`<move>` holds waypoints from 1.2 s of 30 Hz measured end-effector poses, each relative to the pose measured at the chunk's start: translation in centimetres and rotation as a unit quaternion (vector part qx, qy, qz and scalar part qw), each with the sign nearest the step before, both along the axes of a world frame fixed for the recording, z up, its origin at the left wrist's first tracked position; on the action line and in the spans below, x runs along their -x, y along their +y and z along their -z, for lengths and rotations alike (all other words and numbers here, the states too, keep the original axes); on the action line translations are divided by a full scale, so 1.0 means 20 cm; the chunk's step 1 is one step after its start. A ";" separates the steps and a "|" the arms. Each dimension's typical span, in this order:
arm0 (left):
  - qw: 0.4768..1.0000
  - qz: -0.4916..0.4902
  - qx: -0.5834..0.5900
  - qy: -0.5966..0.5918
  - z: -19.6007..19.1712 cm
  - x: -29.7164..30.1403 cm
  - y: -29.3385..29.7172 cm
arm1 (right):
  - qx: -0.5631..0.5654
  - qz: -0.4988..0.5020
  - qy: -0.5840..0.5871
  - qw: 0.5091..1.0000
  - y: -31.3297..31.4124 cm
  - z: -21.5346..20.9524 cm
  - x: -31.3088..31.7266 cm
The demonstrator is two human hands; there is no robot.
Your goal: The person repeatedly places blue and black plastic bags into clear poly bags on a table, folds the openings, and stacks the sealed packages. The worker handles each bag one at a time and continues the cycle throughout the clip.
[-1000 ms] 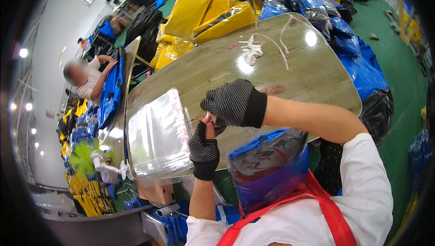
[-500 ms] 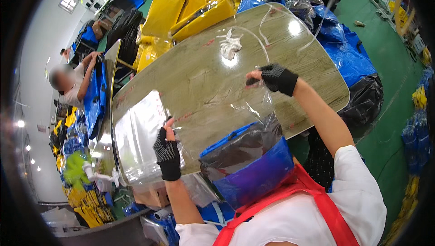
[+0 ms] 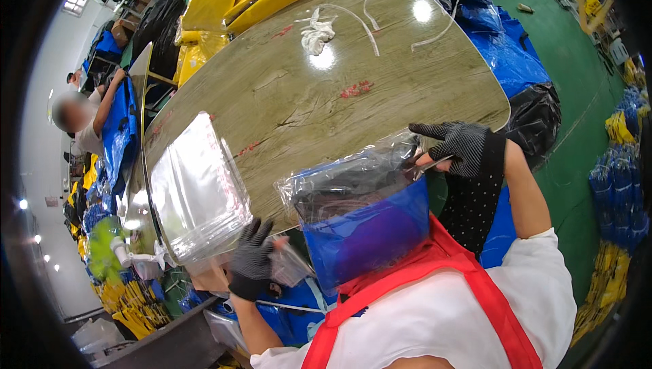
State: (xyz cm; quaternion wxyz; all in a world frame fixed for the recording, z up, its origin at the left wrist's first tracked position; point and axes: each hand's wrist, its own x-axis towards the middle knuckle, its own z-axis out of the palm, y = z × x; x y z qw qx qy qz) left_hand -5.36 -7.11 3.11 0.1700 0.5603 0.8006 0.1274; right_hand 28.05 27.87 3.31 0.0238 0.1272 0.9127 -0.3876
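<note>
A folded blue and black fabric bag (image 3: 360, 233) in a clear plastic bag (image 3: 319, 182) lies at the table's near edge, against my red apron (image 3: 435, 250). My right hand (image 3: 465, 148), in a black dotted fingerless glove, is closed on the plastic's upper right corner, index finger stretched along it. My left hand (image 3: 251, 264), gloved alike, is off the near edge, left of the wrapped bag and apart from it. Its fingers are apart and slightly blurred, with nothing seen in them. Beside it on the table lies a stack of clear plastic bags (image 3: 197, 185).
The wood-patterned table (image 3: 272, 90) carries a crumpled white cloth (image 3: 317, 32) and thin clear strips (image 3: 435, 39). Yellow bags (image 3: 217, 2) and blue wrapped bags (image 3: 499, 56) are piled around it. A green fan (image 3: 105, 250) stands left, near another person (image 3: 88, 124) handling a blue bag.
Both hands have come down toward me, the right one bringing the plastic's raised open end down over the folded bag. My left hand has moved off the clear bag stack. The view has shifted.
</note>
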 end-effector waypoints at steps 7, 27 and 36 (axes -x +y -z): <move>0.929 0.126 -0.202 0.281 -0.28 -0.57 0.87 | -0.210 0.155 0.291 0.920 -0.22 -0.01 0.25; 0.972 0.025 -0.232 0.027 0.65 -0.21 3.31 | -0.160 0.566 -0.276 0.760 1.66 2.10 -1.20; 0.849 0.511 -0.028 -0.127 0.56 -1.97 3.41 | -0.291 0.630 -0.070 0.716 2.29 1.49 -1.99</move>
